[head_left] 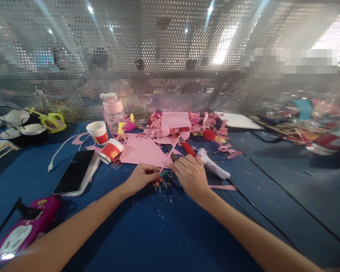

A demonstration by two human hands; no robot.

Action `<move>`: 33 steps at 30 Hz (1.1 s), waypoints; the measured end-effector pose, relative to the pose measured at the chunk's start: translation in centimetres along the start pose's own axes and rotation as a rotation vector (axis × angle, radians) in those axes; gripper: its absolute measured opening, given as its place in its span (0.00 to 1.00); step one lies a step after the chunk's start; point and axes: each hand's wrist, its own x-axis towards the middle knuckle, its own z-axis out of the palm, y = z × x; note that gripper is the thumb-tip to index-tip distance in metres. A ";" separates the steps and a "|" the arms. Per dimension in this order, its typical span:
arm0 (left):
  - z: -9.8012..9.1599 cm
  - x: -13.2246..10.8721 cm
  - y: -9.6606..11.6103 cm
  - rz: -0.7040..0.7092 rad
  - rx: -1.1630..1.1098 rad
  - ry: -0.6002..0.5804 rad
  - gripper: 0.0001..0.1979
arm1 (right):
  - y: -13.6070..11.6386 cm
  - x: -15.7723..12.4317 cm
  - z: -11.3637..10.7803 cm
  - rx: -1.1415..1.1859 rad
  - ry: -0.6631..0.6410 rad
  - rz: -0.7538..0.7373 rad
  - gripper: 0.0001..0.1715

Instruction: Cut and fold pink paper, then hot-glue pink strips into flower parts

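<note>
My left hand (pixel 149 176), with long teal nails, pinches the lower end of a narrow pink paper strip (pixel 170 154), which slants up and away to the right. My right hand (pixel 191 175) is curled beside it, knuckles up; a dark, narrow tool (pixel 172 154) shows at its fingertips, but its kind and the grip are hidden. A pink paper sheet (pixel 143 150) lies flat just beyond my hands. Against my right hand's far side rest a red object (pixel 188 149) and a white glue gun (pixel 214 165) with a black cord.
Two paper cups (pixel 98 132), one tipped over, and a phone (pixel 75 172) lie left. A purple power strip (pixel 25 230) is near left. Pink paper curls (pixel 206 122) and a bottle (pixel 113 109) stand before a perforated metal screen (pixel 164 56). Clear plastic packaging (pixel 331 139) lies right.
</note>
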 end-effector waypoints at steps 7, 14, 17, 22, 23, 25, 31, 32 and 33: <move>0.2 0.0 0.1 -0.006 0.015 0.013 0.12 | 0.1 0.1 0.1 -0.083 0.017 0.052 0.17; 0.1 0.0 0.1 -0.012 0.013 0.021 0.13 | -0.2 0.1 0.1 -0.020 -0.018 -0.025 0.18; 0.0 0.0 -0.1 -0.004 0.001 0.021 0.13 | 0.0 0.1 -0.3 -0.003 0.016 -0.001 0.18; 0.0 0.2 -0.4 -0.006 0.009 0.028 0.14 | 0.2 0.3 -0.2 -0.063 0.035 0.059 0.18; 0.0 0.2 -0.4 -0.007 0.017 0.033 0.14 | 0.1 0.3 -0.1 -0.068 0.028 0.051 0.18; 0.0 0.2 -0.3 -0.009 0.031 0.039 0.14 | -0.1 0.3 0.1 -0.062 0.005 0.024 0.18; 0.0 0.1 -0.2 -0.005 0.031 0.040 0.14 | -0.4 0.2 -0.1 -0.003 -0.021 -0.047 0.18; 0.0 0.1 -0.2 -0.005 0.025 0.043 0.14 | -0.4 0.2 -0.2 -0.008 -0.009 -0.032 0.18; 0.0 0.1 -0.2 -0.008 0.018 0.045 0.13 | -0.3 0.3 -0.3 -0.019 0.004 -0.009 0.18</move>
